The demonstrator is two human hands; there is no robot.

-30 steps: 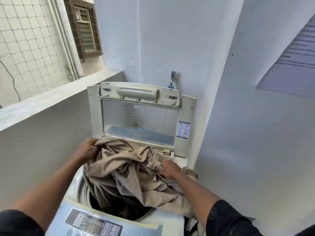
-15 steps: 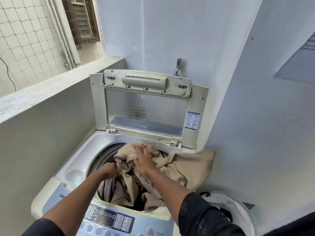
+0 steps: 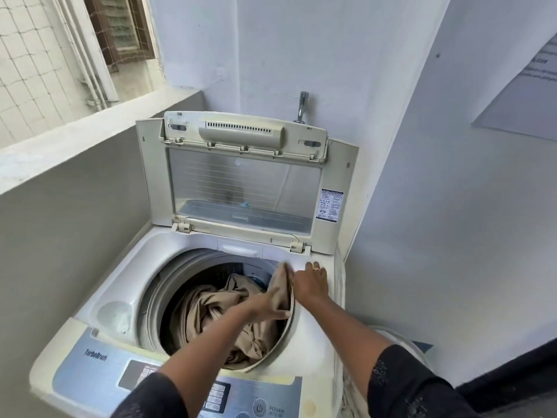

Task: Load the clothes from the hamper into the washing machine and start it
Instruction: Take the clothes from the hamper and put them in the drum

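I count one top-load washing machine (image 3: 120, 282) with one raised lid (image 3: 244, 182), one beige garment (image 3: 217, 309) in the drum. Two hands: left hand (image 3: 268, 303), right hand (image 3: 310, 282). Also one wall tap (image 3: 302, 106), one ring (image 3: 316, 268), one power button (image 3: 259, 408), one label sticker (image 3: 331, 204).

**Lighting and image quality.** Bright daylight enters from the balcony opening (image 3: 126, 86) at 10 o'clock, and the tiled wall outside (image 3: 30, 70) is nearly washed out. The painted walls (image 3: 301, 55) read an even bluish white. The low wall (image 3: 75, 221) at 9 o'clock lies in grey shade. The drum (image 3: 187, 297) is dim inside. The clear lid panel (image 3: 241, 188) carries faint reflections. Motion blur smears the left hand (image 3: 271, 304) and the beige cloth (image 3: 281, 277) edge beside it. Wide-angle distortion slants the wall corner (image 3: 401, 146) at 2 o'clock. The black sleeves (image 3: 401, 384) near 6 o'clock are soft.
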